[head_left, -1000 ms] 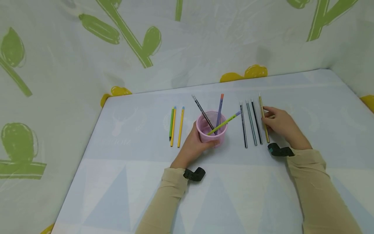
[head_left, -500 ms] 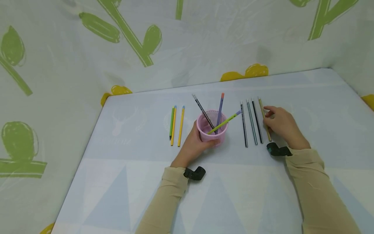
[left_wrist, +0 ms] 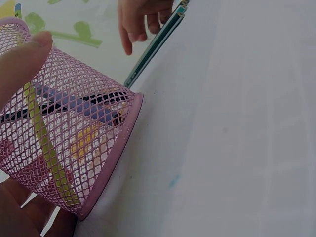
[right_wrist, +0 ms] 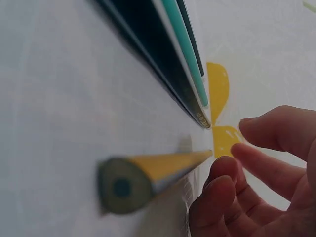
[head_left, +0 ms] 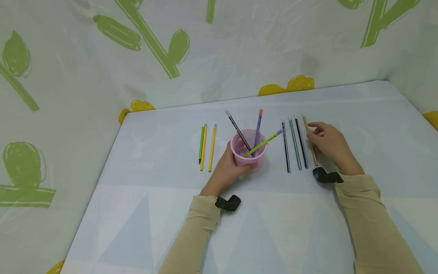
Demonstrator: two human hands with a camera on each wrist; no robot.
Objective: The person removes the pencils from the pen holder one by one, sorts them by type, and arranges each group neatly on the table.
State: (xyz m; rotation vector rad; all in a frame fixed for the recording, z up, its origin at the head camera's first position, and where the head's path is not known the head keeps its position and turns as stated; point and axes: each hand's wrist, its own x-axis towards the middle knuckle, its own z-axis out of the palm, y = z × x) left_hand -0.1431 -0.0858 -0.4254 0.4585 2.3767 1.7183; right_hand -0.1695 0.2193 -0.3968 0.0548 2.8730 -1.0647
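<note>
My left hand (head_left: 226, 171) grips a pink mesh pencil cup (head_left: 249, 164), its thumb and fingers curled round the side. Inside the cup lean a dark pencil (head_left: 238, 130), a purple pencil (head_left: 257, 127) and a lime-green pencil (head_left: 266, 142). My right hand (head_left: 330, 144) hovers at the right side of a gold pencil (head_left: 305, 123) lying on the table. In the right wrist view the thumb and fingers (right_wrist: 269, 170) are loosely bent, with nothing held between them. Left of the gold pencil lie a black pencil (head_left: 301, 142), a teal pencil (head_left: 295, 142) and a dark patterned pencil (head_left: 285, 148).
On the cup's left, a green pencil (head_left: 201, 142) and a yellow pencil (head_left: 203, 152) lie close together, with another yellow pencil (head_left: 212, 148) slightly apart. The pale table (head_left: 171, 228) meets a leaf-patterned wall covering (head_left: 232, 57) at its far edge.
The gold pencil's far end has shifted slightly left, and it now lies in the row. My right hand has let go of it, fingers a little raised. The left hand and cup stay put.
</note>
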